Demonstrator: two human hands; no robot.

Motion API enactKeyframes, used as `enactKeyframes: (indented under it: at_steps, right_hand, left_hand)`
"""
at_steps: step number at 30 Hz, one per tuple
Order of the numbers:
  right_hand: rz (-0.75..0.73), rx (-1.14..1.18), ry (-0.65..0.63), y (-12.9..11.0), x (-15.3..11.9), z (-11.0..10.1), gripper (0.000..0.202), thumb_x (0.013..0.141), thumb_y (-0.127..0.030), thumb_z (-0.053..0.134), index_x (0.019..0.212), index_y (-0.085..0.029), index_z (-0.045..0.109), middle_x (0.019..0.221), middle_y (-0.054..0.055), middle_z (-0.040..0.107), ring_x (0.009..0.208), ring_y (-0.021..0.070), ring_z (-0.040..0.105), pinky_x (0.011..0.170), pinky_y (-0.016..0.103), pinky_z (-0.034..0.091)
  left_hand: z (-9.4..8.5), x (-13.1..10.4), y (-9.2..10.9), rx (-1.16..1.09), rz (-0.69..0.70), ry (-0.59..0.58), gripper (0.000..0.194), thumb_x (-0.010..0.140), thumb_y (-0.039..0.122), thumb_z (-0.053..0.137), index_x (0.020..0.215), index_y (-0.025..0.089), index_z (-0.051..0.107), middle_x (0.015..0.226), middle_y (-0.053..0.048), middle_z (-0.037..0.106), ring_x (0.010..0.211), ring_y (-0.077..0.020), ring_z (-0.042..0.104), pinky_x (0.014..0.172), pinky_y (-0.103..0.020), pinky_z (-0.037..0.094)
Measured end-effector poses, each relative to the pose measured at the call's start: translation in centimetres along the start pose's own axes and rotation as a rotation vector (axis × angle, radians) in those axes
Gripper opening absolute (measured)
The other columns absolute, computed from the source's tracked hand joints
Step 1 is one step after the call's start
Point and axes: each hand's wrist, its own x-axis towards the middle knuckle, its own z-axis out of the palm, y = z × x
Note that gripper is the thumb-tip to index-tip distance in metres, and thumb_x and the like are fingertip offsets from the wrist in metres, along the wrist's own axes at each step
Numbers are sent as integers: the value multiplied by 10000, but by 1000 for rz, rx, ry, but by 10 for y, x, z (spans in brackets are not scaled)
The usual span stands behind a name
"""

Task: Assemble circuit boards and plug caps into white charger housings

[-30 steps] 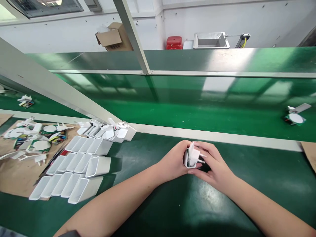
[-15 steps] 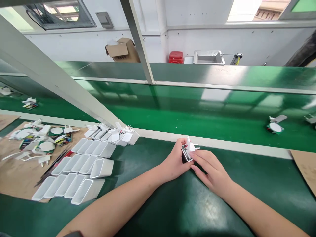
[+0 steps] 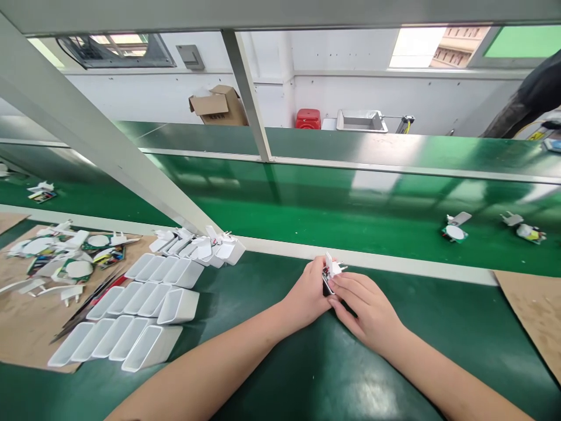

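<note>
Near the bench's front strip, my left hand (image 3: 305, 296) is closed around a small open-topped white plastic housing (image 3: 326, 283), mostly hidden by the fingers. A white two-pin plug piece (image 3: 333, 268) with an upright flap sticks out of its opening. My right hand (image 3: 367, 299) has its fingers closed on the plug piece's near side, with the thumb by the housing. How deep the piece sits is hidden. To the left stand rows of similar white housings (image 3: 151, 346), open at the top. Behind them, several housings (image 3: 232, 251) have plug pieces in or on them.
Cardboard (image 3: 21, 327) at left bears circuit boards with white plug parts (image 3: 79, 269) and dark tweezers (image 3: 83, 310). More assemblies (image 3: 456, 233) lie on the green belt (image 3: 307, 222) beyond the strip. A slanting white post (image 3: 131, 169) crosses the left side. More cardboard (image 3: 530, 298) lies right.
The camera view has tilted up slightly. My right fingers cover more of the housing's opening, and less of its inside shows. The assemblies on the belt at right appear further left in view.
</note>
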Motion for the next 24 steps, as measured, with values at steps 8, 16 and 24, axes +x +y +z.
enactKeyframes:
  at_steps: [8,16,24]
  right_hand:
    - [131,140,23,9,-9,9,391,1024,-188,681,1407,-260,703,1290,114,778,1182,289,761,965,456,717]
    - [857,1071,177,37,-2,6,308,941,-472,822,1131,-230,815,1139,81,818,885,199,791,816,370,714]
    - [1029,1368,98,39,4,0,379,890,-482,872,1127,-196,801,1155,106,834,1050,241,806,963,403,664]
  left_hand:
    - [2,1,-1,28,42,28,706,777,206,819,1386,233,462,1335,-121,648,1198,-316,650,1039,-494,539]
    - [-9,-2,17,-168,117,25,738,925,379,821,1525,262,407,1501,-138,584,1337,-291,610,1130,-478,511]
    - [-8,-2,11,-197,109,69,659,916,406,831,1489,281,532,1211,-68,677,892,-178,612,835,-348,554]
